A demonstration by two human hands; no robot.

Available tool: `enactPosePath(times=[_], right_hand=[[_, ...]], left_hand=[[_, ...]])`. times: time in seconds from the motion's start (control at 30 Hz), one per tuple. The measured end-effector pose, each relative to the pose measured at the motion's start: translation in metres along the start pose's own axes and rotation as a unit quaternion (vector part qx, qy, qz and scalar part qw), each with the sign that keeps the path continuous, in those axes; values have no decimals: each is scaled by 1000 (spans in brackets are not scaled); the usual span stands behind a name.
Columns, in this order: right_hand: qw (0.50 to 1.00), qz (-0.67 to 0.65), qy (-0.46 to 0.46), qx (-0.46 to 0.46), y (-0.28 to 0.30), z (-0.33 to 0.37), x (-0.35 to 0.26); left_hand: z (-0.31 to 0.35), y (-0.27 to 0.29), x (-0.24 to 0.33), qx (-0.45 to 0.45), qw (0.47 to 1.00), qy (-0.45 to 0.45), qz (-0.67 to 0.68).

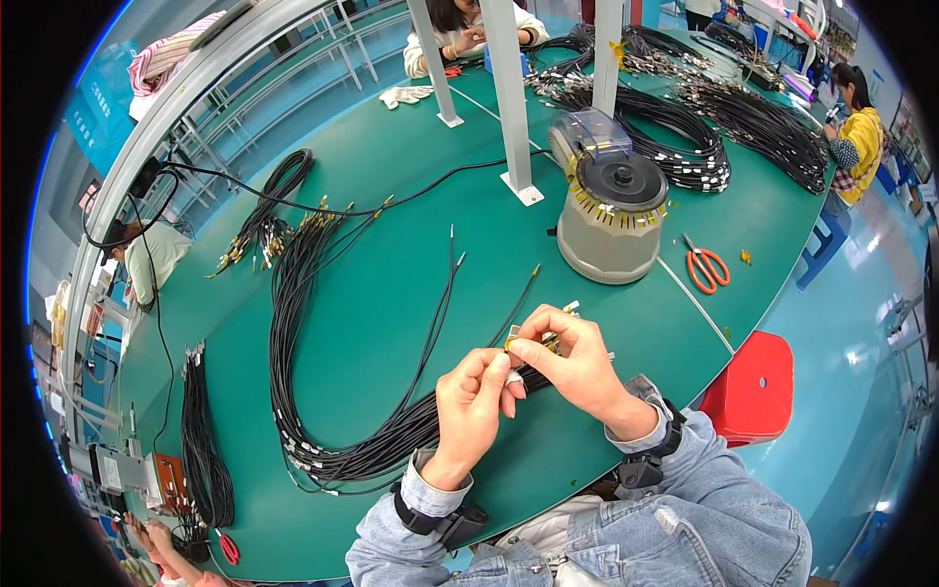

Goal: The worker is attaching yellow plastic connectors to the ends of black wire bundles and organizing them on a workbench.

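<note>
Your left hand (471, 401) and right hand (577, 357) are nearly closed, both pinching a small yellow piece (510, 344) — apparently tape — above the black cables (391, 433) on the green worktop (460, 210). Uneven pressure could skew or crease it, and any tackiness could stick it to your skin. It appears narrow and amber-toned, its edges mostly hidden by your grip.

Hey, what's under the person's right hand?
Black cables run beneath the left hand toward the right hand, and a few white tips poke out past it. The right hand covers the rest, so what's directly underneath can't be seen.
</note>
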State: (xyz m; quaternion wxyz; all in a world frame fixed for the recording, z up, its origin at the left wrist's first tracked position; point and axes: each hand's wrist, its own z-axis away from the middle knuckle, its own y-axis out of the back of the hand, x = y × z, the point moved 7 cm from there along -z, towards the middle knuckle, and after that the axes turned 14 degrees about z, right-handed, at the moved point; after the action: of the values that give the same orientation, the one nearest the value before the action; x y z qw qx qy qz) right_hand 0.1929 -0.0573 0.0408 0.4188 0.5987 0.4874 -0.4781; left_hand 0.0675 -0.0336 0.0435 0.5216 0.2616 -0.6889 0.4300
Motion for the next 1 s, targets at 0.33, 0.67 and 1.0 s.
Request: enactPosePath(times=[0.33, 0.67, 1.0], right_hand=[[970, -223, -76, -59, -10, -4, 15], [963, -234, -58, -118, -18, -3, 12], [937, -309, -63, -153, -22, -5, 24]], left_hand=[[-3, -1, -8, -13, 979, 104, 173], [-1, -7, -15, -53, 969, 151, 187], [1, -8, -27, -123, 936, 209, 255]])
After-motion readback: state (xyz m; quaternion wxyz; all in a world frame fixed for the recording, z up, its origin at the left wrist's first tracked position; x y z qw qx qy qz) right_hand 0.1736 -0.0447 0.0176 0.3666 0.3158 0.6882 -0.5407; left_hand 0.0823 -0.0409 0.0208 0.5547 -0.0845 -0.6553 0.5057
